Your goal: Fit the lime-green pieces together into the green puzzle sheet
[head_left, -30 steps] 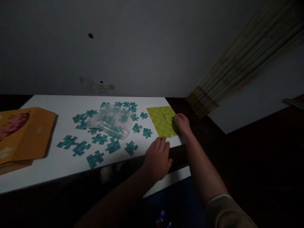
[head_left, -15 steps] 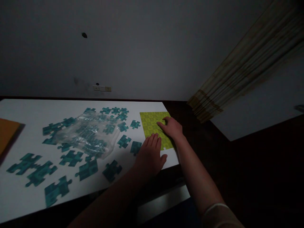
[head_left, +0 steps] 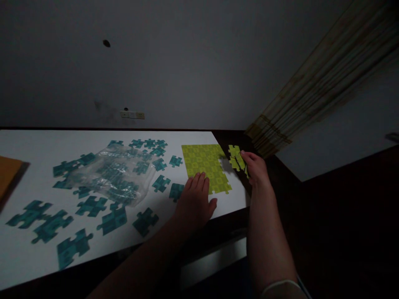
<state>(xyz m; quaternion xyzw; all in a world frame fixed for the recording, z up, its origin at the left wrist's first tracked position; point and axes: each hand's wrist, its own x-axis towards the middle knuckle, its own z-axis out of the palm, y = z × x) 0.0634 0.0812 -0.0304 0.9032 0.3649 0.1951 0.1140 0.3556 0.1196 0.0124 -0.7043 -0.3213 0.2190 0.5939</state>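
Note:
My left hand (head_left: pixel 197 197) lies flat, fingers stretched out over the lower left part of a yellow-green jigsaw puzzle (head_left: pixel 204 160). The joined puzzle rests on the white table, and its right and lower edges show notches and tabs. Off the table's right edge, my right hand (head_left: pixel 255 166) is closed on several joined yellow-green jigsaw pieces (head_left: pixel 236 158), with gaps showing between them. Its thumb is in front of the pieces and the other fingers are partly hidden. A teal jigsaw piece (head_left: pixel 176 192) lies just left of my left hand.
A clear plastic bag (head_left: pixel 120 174) lies over several teal pieces on the white table (head_left: pixel 102 253), with more teal pieces (head_left: pixel 75 248) scattered around it. An orange-brown flat object (head_left: pixel 9 172) sits at the far left. A curtain (head_left: pixel 299 87) hangs at right beyond the dark floor.
My right hand has moved right, off the puzzle, and lifted a strip of joined pieces from its right side. The left hand stays on the puzzle.

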